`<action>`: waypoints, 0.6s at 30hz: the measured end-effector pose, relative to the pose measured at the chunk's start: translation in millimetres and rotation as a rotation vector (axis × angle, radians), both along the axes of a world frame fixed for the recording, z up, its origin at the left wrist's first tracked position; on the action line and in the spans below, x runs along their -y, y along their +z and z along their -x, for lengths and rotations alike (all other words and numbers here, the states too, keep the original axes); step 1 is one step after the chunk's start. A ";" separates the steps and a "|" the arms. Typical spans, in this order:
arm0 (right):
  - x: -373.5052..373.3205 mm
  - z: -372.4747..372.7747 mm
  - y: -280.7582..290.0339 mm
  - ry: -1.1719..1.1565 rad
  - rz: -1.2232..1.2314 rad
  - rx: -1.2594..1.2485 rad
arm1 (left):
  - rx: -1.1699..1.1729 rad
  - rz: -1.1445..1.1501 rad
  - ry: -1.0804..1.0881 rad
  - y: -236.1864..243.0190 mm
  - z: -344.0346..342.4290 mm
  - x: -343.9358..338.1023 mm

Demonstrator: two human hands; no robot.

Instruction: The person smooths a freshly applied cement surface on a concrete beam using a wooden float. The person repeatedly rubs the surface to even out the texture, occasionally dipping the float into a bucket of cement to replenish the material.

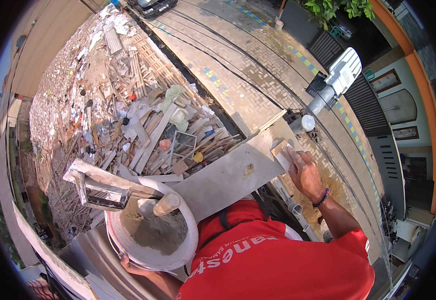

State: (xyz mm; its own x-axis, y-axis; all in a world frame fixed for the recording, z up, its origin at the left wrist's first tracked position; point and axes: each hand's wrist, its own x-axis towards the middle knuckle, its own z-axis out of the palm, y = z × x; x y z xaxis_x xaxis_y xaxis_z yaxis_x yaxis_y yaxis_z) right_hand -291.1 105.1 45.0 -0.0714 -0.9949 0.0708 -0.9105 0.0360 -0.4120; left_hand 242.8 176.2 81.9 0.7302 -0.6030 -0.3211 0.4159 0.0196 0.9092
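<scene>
My right hand (pixel 305 172) is closed on a small wooden block (pixel 280 152), against the right end of a smooth grey ledge (pixel 228 175) in front of me. A white bucket (pixel 192 235) of grey mortar (pixel 160 232) stands at my left. Low on the bucket's near side, my left hand (pixel 134 266) grips it, its fingers partly hidden. In the mortar rests a tool with a round wooden handle (pixel 167 204), probably a trowel; its blade is mostly covered. A mortar-caked wooden float (pixel 98 185) with a frame-like grip lies across the bucket's far rim.
Far below lies a lot strewn with planks and rubble (pixel 148 130). Beyond it runs a paved street (pixel 243 75). A street lamp (pixel 343 72) and several cables (pixel 258 62) are close at the right. A grey pipe (pixel 298 212) stands below my right forearm.
</scene>
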 end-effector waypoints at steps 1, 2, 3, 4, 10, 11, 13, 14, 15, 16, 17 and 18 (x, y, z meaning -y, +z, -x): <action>-0.6 0.3 1.7 -0.011 -0.001 0.013 | -0.010 0.005 -0.005 2.4 2.5 1.2; 5.6 -0.6 1.5 -0.028 0.045 0.008 | -0.019 0.011 -0.009 4.4 4.3 2.1; 18.6 -1.5 1.8 -0.045 0.092 0.000 | -0.032 0.017 -0.014 4.5 5.8 2.7; 27.6 -2.0 0.1 -0.066 0.137 -0.005 | -0.039 0.012 -0.019 2.7 2.6 2.1; 16.5 -9.8 -28.0 -0.001 0.082 -0.017 | -0.011 0.022 -0.019 -5.2 -7.2 -1.2; 8.4 -13.6 -21.7 0.022 0.044 0.004 | -0.023 0.030 -0.030 -5.0 -6.1 -1.1; 5.8 -13.4 -8.8 0.028 0.003 0.007 | -0.018 0.037 -0.028 -3.4 -6.2 -0.9; 7.7 -10.1 -8.5 0.016 0.040 0.024 | -0.001 0.035 -0.016 -3.0 -6.8 -1.0; 9.0 -5.4 -6.8 0.003 0.071 0.031 | 0.006 0.028 -0.006 -5.5 -6.4 -2.5; 15.3 -2.2 -7.9 -0.021 0.086 0.010 | -0.013 0.021 -0.014 -8.3 -9.9 -4.3; 24.7 0.2 -11.5 -0.045 0.101 -0.011 | -0.032 0.014 -0.022 -11.1 -16.3 -5.8; 29.5 1.1 -15.0 -0.069 0.118 -0.028 | -0.047 0.008 -0.031 -10.3 -17.2 -3.6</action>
